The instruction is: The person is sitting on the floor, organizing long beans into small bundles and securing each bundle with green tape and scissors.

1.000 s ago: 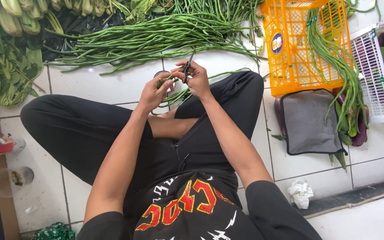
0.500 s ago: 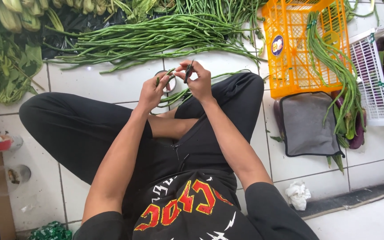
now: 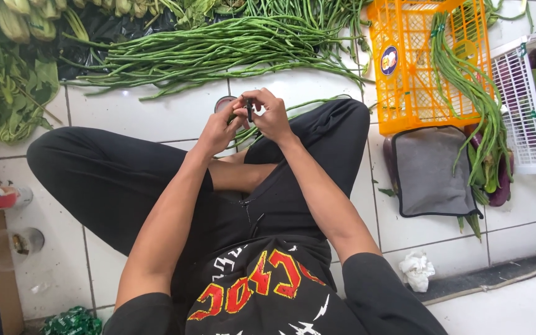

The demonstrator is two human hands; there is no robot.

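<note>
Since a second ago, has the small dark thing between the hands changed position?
Yes. The small dark thing was tilted with its tip poking up toward the long bean pile; now it stands upright, tucked lower between the left hand and right hand.

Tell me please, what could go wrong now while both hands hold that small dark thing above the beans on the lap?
1. The left hand and right hand pinch a small dark object only by the fingertips; it might slip onto the tiled floor.
2. The few long beans on the leg lie loose and could slide off.
3. If the object is sharp, which cannot be seen, close fingers may get nicked.
</note>
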